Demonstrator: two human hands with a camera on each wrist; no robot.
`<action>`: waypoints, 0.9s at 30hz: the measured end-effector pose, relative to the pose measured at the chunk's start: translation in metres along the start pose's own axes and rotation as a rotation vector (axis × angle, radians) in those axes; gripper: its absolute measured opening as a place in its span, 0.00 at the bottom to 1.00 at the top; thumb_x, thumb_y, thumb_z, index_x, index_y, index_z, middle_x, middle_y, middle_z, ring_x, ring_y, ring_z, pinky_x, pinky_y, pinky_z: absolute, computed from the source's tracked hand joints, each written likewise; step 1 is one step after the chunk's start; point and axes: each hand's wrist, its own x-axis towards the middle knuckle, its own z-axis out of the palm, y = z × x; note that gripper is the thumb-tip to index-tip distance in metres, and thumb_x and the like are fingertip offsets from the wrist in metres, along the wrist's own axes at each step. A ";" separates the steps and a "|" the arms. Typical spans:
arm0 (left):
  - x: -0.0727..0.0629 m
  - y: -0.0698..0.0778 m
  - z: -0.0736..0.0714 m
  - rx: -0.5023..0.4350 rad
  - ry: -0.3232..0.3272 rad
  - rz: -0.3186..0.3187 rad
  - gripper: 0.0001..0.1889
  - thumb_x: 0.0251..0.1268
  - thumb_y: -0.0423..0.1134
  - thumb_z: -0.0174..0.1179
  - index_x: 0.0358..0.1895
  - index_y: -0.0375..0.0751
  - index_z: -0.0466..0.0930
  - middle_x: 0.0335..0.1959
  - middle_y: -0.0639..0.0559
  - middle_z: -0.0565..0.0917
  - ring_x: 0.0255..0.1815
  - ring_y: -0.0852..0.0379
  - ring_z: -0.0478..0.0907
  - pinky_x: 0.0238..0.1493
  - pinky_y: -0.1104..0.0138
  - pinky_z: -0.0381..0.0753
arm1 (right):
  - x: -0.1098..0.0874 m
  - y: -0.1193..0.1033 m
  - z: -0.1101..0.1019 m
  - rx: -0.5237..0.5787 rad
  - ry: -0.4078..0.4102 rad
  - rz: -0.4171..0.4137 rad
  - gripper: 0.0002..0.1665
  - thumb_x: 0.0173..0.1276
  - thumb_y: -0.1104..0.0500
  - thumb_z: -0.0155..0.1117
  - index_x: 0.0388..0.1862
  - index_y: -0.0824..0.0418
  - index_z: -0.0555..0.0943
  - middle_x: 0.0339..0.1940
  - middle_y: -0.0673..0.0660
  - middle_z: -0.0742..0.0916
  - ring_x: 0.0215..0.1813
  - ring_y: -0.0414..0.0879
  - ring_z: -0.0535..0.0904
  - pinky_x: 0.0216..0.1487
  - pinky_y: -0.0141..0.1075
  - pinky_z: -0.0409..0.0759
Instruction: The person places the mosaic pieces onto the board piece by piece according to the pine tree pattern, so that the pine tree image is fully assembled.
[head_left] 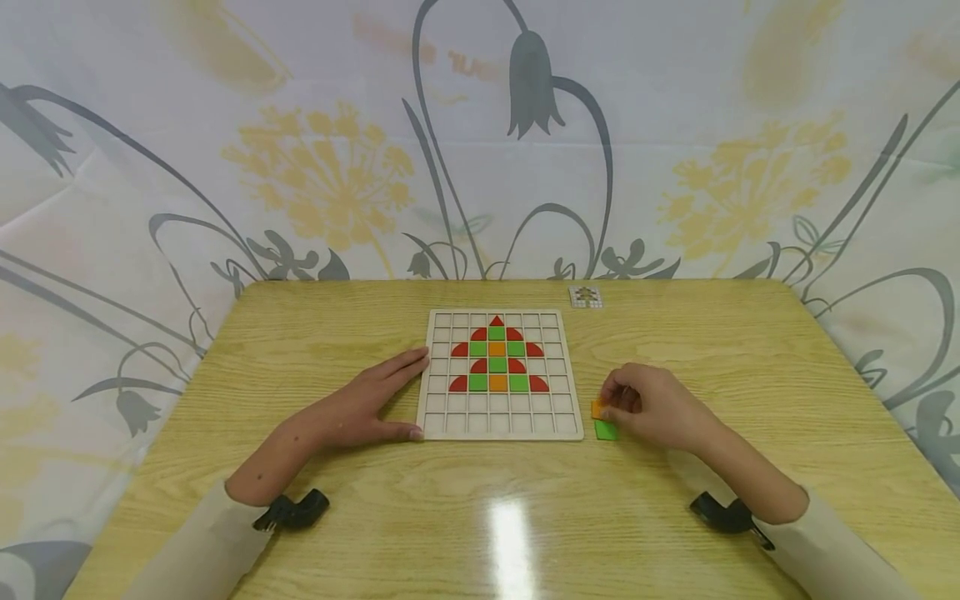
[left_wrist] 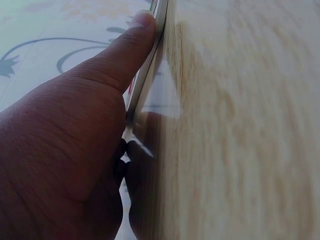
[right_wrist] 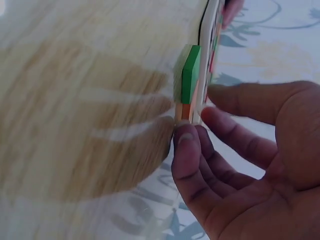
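Observation:
A square wooden grid board [head_left: 457, 423] lies flat, with red, green and orange tiles set in a tree shape [head_left: 497, 365]. My left hand [head_left: 356, 408] rests at its left side, fingertips along the edge and thumb by the near left corner. Just right of the board, my right hand [head_left: 660, 407] has its fingers curled at an orange square tile [head_left: 596, 409], thumb and fingertips at its edges and partly covering it. A green square tile [head_left: 606, 431] lies right beside the orange one, on the near side. In the right wrist view the green tile [right_wrist: 190, 75] stands out in front of the fingers.
A small pattern card [head_left: 586, 297] with a tree picture lies near the far edge of the wooden table [head_left: 315, 325]. Behind the table hangs a flower-printed cloth [head_left: 480, 150]. Dark wrist devices [head_left: 300, 510] sit by both sleeves.

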 end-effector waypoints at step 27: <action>-0.001 0.000 -0.001 0.004 -0.012 -0.009 0.56 0.68 0.61 0.71 0.88 0.44 0.47 0.89 0.50 0.47 0.88 0.44 0.47 0.81 0.43 0.60 | -0.006 -0.031 0.027 -0.170 0.033 -0.131 0.16 0.53 0.70 0.76 0.32 0.52 0.80 0.36 0.44 0.78 0.34 0.38 0.73 0.34 0.31 0.75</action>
